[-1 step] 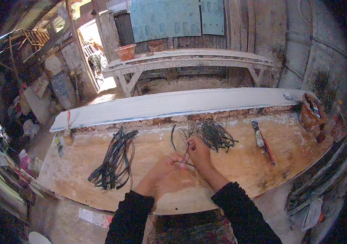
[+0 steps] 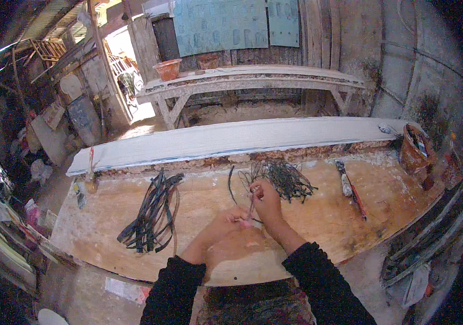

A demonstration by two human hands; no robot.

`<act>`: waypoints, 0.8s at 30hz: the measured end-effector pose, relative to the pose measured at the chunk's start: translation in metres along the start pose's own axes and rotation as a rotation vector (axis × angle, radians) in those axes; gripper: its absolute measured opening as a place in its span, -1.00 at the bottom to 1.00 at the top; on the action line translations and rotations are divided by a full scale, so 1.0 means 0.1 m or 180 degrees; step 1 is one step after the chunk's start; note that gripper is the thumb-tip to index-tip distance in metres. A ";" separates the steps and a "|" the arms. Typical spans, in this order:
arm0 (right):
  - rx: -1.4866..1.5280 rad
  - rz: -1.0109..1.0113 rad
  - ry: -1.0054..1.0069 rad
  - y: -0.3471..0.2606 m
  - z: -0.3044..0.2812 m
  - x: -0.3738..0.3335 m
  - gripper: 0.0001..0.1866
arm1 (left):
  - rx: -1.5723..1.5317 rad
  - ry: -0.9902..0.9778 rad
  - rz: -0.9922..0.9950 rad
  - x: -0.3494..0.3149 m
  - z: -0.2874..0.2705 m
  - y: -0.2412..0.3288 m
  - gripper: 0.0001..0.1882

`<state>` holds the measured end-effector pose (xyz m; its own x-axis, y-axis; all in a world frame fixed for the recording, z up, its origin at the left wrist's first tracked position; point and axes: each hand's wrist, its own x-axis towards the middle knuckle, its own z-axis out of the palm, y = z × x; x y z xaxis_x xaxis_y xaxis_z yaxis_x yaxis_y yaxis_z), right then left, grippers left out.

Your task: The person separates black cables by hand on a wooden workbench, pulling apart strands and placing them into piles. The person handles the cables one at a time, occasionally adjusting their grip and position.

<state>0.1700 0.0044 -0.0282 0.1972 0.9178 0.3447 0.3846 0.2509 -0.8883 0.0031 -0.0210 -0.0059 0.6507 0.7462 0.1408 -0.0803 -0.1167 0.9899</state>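
Note:
Over the middle of the wooden board, my left hand (image 2: 225, 223) is closed, its fingertips pinching a thin dark strip (image 2: 251, 208). My right hand (image 2: 267, 201), a little higher and to the right, pinches the upper part of the same strip. The fingers cover much of it. Another dark strip (image 2: 231, 183) curves over the board just beyond my hands. A loose bundle of flat black strips (image 2: 153, 214) lies to the left. Behind my right hand spreads a tangled heap of thin dark strips (image 2: 290, 181).
A red-handled tool (image 2: 358, 200) rests on the wooden board (image 2: 318, 233) at the right. Along the far edge runs a raised white ledge (image 2: 231, 140), with a brown bucket (image 2: 417, 147) at its right end. A brush-like tool (image 2: 91, 172) leans at the left.
The fingertips of my left hand have shifted very slightly to the right. Both hands keep their pinch, and the bundles stay where they were.

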 end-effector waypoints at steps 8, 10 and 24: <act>0.0043 -0.0505 0.0498 0.13 -0.02 0.09 -0.84 | -0.0225 -0.0078 0.0267 0.10 -0.06 -0.07 -0.90; 0.0102 -0.0389 0.0325 0.09 -0.02 0.13 -0.88 | -0.0192 0.0161 0.0500 0.12 -0.16 -0.14 -0.90; 0.1287 0.0794 -0.0437 0.10 -0.12 0.14 -0.90 | -0.1511 0.2027 -0.0342 0.13 -0.17 0.11 -0.91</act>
<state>0.1875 0.0157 -0.0290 0.1078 0.9903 0.0875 -0.0452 0.0928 -0.9947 -0.0019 -0.0018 0.0066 0.1287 0.9850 -0.1153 -0.4476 0.1615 0.8795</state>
